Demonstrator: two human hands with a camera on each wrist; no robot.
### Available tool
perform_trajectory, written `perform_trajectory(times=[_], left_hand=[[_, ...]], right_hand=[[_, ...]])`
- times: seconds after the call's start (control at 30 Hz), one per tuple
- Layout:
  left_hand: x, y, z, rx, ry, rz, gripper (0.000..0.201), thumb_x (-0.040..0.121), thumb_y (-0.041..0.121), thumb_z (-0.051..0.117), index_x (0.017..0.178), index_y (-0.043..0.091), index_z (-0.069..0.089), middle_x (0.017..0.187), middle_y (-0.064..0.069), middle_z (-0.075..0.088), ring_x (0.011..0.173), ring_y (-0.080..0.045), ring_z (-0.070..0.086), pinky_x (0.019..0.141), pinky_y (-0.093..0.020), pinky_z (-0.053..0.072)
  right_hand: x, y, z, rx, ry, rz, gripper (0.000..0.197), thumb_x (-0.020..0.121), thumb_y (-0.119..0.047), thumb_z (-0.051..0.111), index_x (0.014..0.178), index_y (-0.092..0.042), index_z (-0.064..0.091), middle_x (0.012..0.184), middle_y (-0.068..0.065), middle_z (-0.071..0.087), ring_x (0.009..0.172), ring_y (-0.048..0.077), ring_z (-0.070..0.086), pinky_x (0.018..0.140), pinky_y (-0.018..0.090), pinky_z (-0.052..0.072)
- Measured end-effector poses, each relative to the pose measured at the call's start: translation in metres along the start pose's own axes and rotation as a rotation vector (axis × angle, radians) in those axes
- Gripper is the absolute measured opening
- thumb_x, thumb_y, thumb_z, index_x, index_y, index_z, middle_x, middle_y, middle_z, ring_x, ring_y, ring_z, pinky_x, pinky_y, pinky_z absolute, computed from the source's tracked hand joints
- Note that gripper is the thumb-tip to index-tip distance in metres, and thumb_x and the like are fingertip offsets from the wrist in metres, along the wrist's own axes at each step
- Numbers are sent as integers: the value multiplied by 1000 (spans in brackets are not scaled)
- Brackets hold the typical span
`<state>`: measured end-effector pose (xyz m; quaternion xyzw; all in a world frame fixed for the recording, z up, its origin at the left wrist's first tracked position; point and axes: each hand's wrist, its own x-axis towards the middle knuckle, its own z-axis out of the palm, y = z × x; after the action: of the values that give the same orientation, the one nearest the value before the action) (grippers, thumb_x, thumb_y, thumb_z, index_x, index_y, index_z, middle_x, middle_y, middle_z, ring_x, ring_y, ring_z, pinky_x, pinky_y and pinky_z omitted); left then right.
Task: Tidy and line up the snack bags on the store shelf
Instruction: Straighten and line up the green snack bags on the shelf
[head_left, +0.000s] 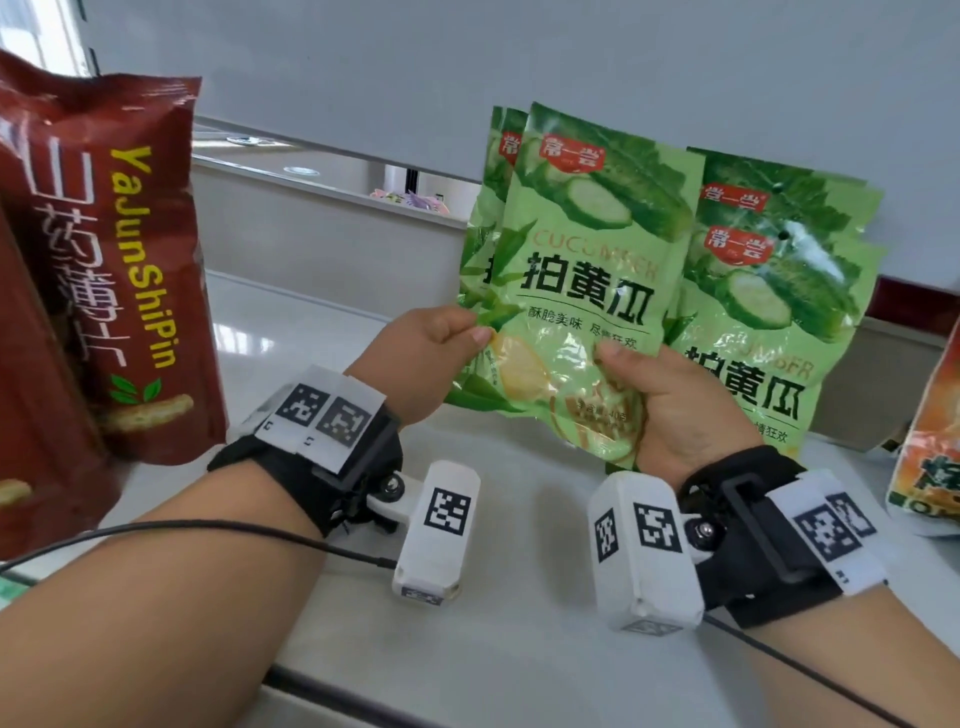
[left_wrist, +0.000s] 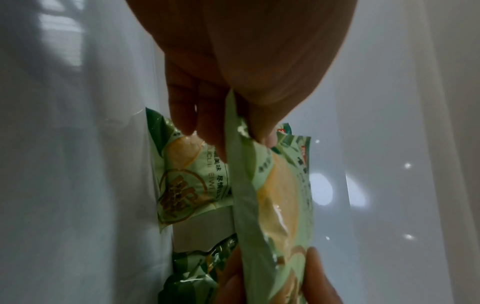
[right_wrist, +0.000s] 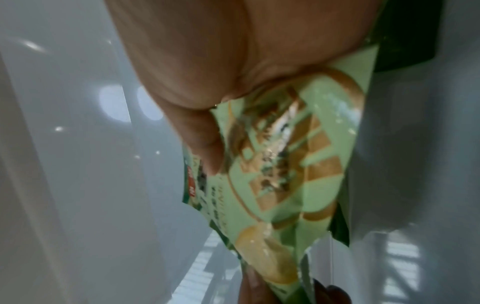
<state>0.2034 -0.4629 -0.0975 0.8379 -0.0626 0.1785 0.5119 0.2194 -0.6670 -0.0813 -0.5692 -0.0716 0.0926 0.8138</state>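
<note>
Way off to the left of the left hand (head_left: 431, 358) there are dark red snack bags (head_left: 104, 270) with yellow "YaJunShiPin" lettering, standing up on the white shelf (head_left: 519, 571).

The left hand pinches the left edge of a green cucumber bag (head_left: 587, 275), thumb on the front face. The wrist view shows the fingers (left_wrist: 182, 102) curled behind it. There's a second green bag (head_left: 493, 171) tucked right behind the held one, peeking out on its left side; can't tell if the hand grips that one too.

The right hand (head_left: 670, 410) grips the same front bag at its lower right corner, thumb pressed on the front. So the bag is held upright between both hands, above the shelf.

Just past the right hand, more green bags (head_left: 779, 291) lean against the back wall. Further right, the edge of an orange bag (head_left: 930, 457) is barely in frame.
</note>
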Motion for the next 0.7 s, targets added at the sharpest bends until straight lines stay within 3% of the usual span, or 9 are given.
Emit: perform_trajectory(times=[0.07, 0.13, 0.2, 0.3, 0.4, 0.47, 0.57, 0.63, 0.7], left_hand=[[0, 2, 3, -98, -27, -23, 18, 96, 20, 52, 87, 10, 65, 68, -1, 56, 64, -17, 50, 67, -30, 44], [-1, 6, 5, -337, -34, -80, 18, 95, 13, 51, 108, 15, 64, 82, 1, 64, 71, -12, 58, 64, -24, 50], [-1, 9, 7, -528, -30, -79, 20, 95, 9, 50, 107, 19, 63, 83, 5, 69, 69, -6, 64, 60, -20, 53], [-3, 9, 10, -570, -9, -50, 20, 93, 5, 52, 96, 19, 66, 80, 5, 72, 70, -8, 67, 61, -21, 56], [-2, 7, 10, -615, -33, -79, 20, 92, 3, 53, 93, 16, 67, 84, -5, 69, 74, -18, 63, 62, -24, 56], [-1, 8, 11, -692, -52, -92, 19, 91, 5, 52, 96, 15, 68, 86, -5, 71, 75, -20, 65, 63, -28, 56], [0, 11, 13, -802, -15, -64, 20, 80, 21, 61, 99, 16, 66, 88, -3, 73, 79, -20, 69, 69, -35, 58], [1, 11, 14, -808, 0, -55, 27, 71, 28, 64, 95, 17, 67, 88, -4, 74, 80, -22, 69, 77, -43, 57], [1, 12, 14, -823, -9, -57, 27, 69, 28, 65, 93, 15, 68, 88, -6, 74, 80, -24, 68, 77, -44, 56]], right_hand=[[0, 0, -3, -13, 12, -30, 54, 57, -9, 70, 106, -2, 50, 79, 10, 74, 73, 26, 72, 59, 39, 59], [0, 2, -4, -29, 1, -35, 54, 55, -6, 70, 104, -3, 47, 72, 9, 74, 68, 25, 72, 54, 35, 57], [1, 5, -4, -50, -14, -15, 67, 53, -8, 71, 114, -7, 43, 74, 10, 74, 72, 26, 72, 56, 35, 57], [1, 8, -1, -74, -64, -56, 40, 59, -15, 69, 98, -10, 63, 83, 4, 75, 81, 23, 71, 62, 33, 58], [1, 6, 0, -58, -38, -129, 28, 62, -16, 67, 90, -16, 65, 84, 1, 74, 82, 19, 71, 67, 36, 58], [0, 5, 0, -54, -42, -141, 29, 62, -14, 66, 91, -14, 65, 83, 2, 74, 81, 19, 71, 66, 36, 58], [-3, 6, 3, -88, -61, -156, 31, 63, -17, 67, 94, -13, 66, 89, 4, 75, 84, 20, 71, 69, 37, 57], [-4, 2, 8, -81, -29, -198, 40, 63, -25, 70, 101, -14, 66, 100, 6, 73, 95, 21, 69, 79, 41, 55], [-4, -5, 12, -41, 28, -230, 52, 68, -33, 70, 113, -9, 62, 113, 12, 69, 106, 27, 65, 90, 47, 51]])
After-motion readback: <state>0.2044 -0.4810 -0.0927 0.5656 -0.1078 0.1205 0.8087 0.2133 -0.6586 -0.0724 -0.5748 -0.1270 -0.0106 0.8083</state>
